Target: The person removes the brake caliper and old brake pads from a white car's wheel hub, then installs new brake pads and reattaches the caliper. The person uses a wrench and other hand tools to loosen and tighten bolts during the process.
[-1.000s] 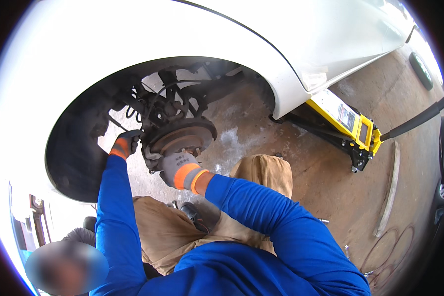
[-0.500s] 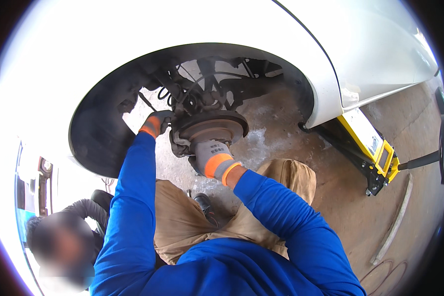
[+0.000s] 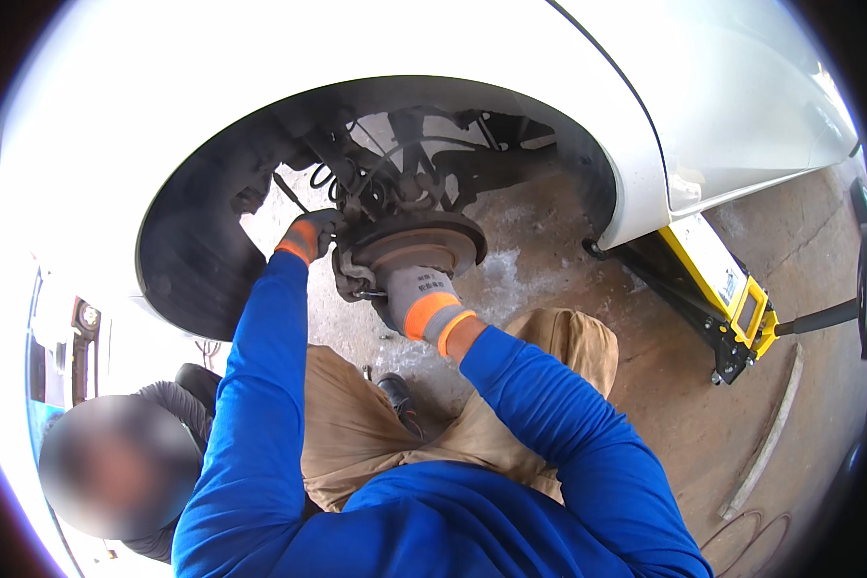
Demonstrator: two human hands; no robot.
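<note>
Inside the wheel arch of a white car, a rusty brake disc sits on its hub, with the brake caliper on its left side. My left hand, in a grey and orange glove, is closed behind the caliper; its fingertips are partly hidden. A dark rod slants up beyond that hand, and I cannot tell whether it is held. My right hand, gloved alike, is curled in front of the disc by the caliper's lower end. A small shiny metal piece shows beside its fingers, which are mostly hidden.
A yellow and black floor jack stands at the right under the car sill, its dark handle reaching right. A long pale strip lies on the concrete floor. Another person is low at the left. A coil spring shows behind the caliper.
My left hand has shifted slightly up and right behind the caliper. A shiny metal piece now shows beside my right fingers. The other person's head has moved a little left.
</note>
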